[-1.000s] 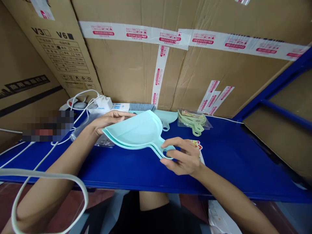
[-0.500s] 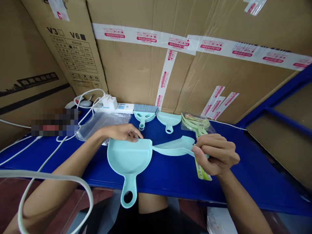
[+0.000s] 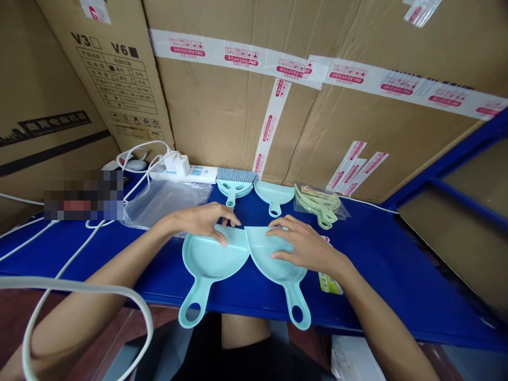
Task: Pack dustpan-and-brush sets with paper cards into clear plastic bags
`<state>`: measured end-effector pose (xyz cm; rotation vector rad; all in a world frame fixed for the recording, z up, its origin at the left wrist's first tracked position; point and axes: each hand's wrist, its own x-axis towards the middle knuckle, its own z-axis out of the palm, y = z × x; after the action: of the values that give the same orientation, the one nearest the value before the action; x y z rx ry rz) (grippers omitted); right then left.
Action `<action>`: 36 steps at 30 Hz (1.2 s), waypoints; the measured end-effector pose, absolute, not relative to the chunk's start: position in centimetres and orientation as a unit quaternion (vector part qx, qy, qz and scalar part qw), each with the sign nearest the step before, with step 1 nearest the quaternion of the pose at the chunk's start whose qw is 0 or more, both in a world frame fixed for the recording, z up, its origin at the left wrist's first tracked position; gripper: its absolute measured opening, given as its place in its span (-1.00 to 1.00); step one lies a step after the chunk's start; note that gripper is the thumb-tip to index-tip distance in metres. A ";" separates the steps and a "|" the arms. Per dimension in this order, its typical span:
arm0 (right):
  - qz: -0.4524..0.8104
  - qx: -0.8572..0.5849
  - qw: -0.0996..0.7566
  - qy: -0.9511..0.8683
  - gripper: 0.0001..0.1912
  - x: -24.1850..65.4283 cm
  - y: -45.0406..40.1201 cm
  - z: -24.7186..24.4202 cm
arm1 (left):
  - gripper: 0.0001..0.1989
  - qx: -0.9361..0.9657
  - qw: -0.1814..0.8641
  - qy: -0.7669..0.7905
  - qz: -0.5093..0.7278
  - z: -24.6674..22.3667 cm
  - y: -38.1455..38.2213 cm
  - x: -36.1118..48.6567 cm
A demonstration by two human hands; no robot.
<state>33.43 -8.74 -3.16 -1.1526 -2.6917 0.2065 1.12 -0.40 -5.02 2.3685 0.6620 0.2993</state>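
Observation:
Two light-blue dustpans lie side by side near the front edge of the blue table, their inner corners touching and their handles pointing toward me. On the upper edge of the left dustpan [image 3: 214, 259] rests my left hand [image 3: 206, 219], fingers apart and thumb over the pan. My right hand [image 3: 304, 243] lies over the upper right part of the right dustpan [image 3: 278, 262], its fingers spread. Neither hand is closed around anything. Part of the right pan's rim is hidden under my right hand.
Along the back of the blue table [image 3: 381, 275] are a brush set [image 3: 234, 188], another dustpan [image 3: 273, 196], a bagged green set [image 3: 319, 203] and a power strip [image 3: 202, 173]. A plastic bag [image 3: 166, 203], white cables and a green-yellow card [image 3: 330, 284] lie nearby.
The right dustpan has been turned and laid flat beside the left one, and my right hand has let go of its handle. The left dustpan has tilted slightly; my left fingers are more open.

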 end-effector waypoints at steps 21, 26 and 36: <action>0.162 -0.469 0.059 -0.866 -0.53 36.6 -5.5 -4.7 | -0.72 0.929 0.226 0.275 0.103 -5.2 -1.1 2.3; 0.156 -0.467 0.054 -0.869 -0.53 36.6 -5.5 -4.5 | -0.83 0.931 0.212 0.280 0.099 -5.2 -1.2 2.4; 0.152 -0.477 0.065 -0.863 -0.55 36.6 -5.7 -4.4 | -0.84 0.939 0.186 0.274 0.092 -5.6 -1.0 2.3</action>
<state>36.58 -5.72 -4.35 -1.4391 -2.6062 0.4600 2.34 -1.02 -5.64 2.6449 0.7713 0.2586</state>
